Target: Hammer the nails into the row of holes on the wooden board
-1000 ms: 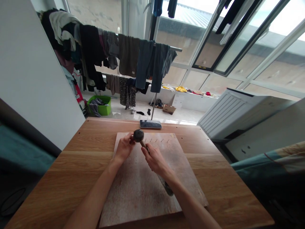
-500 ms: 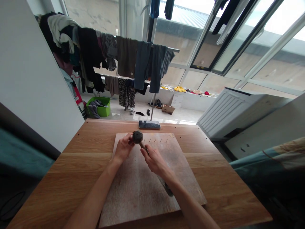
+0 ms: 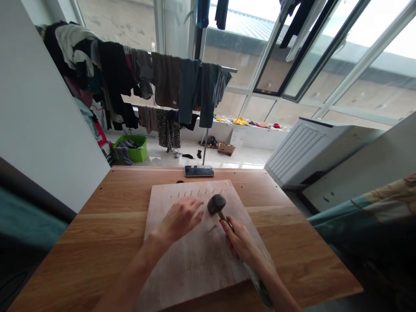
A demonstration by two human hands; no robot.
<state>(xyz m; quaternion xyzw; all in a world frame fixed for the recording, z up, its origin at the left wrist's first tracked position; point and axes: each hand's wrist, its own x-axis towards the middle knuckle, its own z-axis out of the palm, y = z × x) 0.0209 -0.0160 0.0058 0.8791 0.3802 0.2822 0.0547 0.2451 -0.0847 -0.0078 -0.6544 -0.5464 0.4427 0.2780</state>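
Observation:
My right hand (image 3: 239, 237) grips the handle of a rubber mallet (image 3: 216, 203), its dark head tilted up over the right part of a worn wooden board (image 3: 182, 268). The handle's dark end shows beneath my right forearm. My left hand (image 3: 182, 217) hovers over the board, slightly blurred, fingers stretched to the right and thumb apart, with nothing visible in it. Between the hands, a loose nail (image 3: 212, 228) appears against the board, just below the mallet head. Several upright nails (image 3: 199, 192) stand in a row along the board's far edge.
Beneath the board is a wooden table (image 3: 97, 234). A phone (image 3: 199, 170) lies at its far edge, and a small dark round object (image 3: 180, 182) sits behind the board. Beyond are a clothes rack with laundry (image 3: 165, 82), a green basket (image 3: 139, 152) and a white ribbed cabinet (image 3: 297, 147).
My left hand has left the far edge of the board, come nearer and opened. The mallet in my right hand has moved right and towards me. The view has shifted slightly.

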